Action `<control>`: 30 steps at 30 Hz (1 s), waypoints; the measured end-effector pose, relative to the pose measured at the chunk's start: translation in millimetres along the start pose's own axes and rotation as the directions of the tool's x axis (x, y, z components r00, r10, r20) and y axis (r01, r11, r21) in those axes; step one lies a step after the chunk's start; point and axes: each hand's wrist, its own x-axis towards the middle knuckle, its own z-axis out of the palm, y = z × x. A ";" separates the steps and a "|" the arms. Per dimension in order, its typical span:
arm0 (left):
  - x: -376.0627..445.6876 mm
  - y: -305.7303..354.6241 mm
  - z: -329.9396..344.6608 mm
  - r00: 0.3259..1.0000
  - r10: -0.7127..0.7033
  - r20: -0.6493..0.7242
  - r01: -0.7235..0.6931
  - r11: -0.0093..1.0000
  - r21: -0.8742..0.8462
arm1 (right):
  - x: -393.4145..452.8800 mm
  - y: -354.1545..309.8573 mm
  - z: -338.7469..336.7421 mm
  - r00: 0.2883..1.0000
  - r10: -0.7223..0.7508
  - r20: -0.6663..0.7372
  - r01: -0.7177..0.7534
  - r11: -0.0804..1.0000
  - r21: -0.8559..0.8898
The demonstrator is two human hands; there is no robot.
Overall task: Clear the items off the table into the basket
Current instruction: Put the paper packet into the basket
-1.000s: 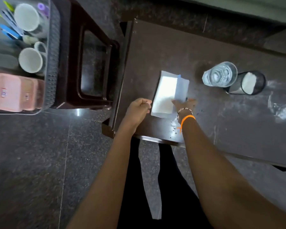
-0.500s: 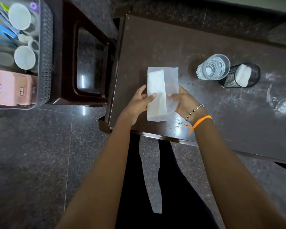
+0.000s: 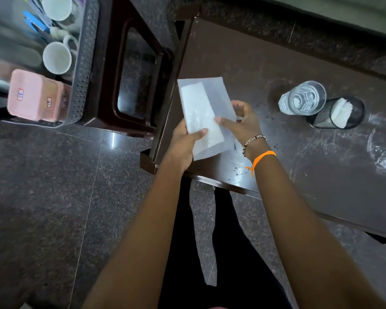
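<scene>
Both hands hold a white folded packet (image 3: pixel 204 114) above the near left corner of the dark surface (image 3: pixel 276 70). The left hand (image 3: pixel 183 146) grips the packet's lower left edge, thumb laid across its face. The right hand (image 3: pixel 243 123) grips the right side, thumb on the front and fingers curled behind. The packet is tilted, its upper end leaning toward the left edge of the surface. The right wrist carries a beaded bracelet (image 3: pixel 253 140) and an orange thread (image 3: pixel 260 159).

Further right on the surface stand a clear drinking glass (image 3: pixel 302 98) and, touching it, a black mesh cup (image 3: pixel 337 113) containing something white. White smears and a faint ring mark (image 3: pixel 383 152) lie near the right edge.

The grey perforated basket (image 3: pixel 84 70) sits at upper left on a dark brown stool (image 3: pixel 134 70), just beside the surface. It contains two white mugs (image 3: pixel 57 56), a pink lidded box (image 3: pixel 35 95) and blue items that are too blurred to identify.
</scene>
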 end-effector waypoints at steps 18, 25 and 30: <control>-27.8 136.4 -112.4 0.894 0.312 -0.321 -0.399 0.881 -0.255 | -4.8 -114.9 162.3 0.978 -0.140 0.155 0.089 0.951 0.297; -18.9 203.7 -176.6 0.775 0.411 -0.479 -0.407 0.906 0.117 | 52.3 -199.2 272.7 0.959 -0.267 0.099 0.259 0.962 0.090; 1.0 226.0 -186.6 0.785 0.490 -0.379 -0.371 0.862 0.346 | 99.6 -232.7 339.5 0.921 -0.337 0.193 0.382 0.876 -0.294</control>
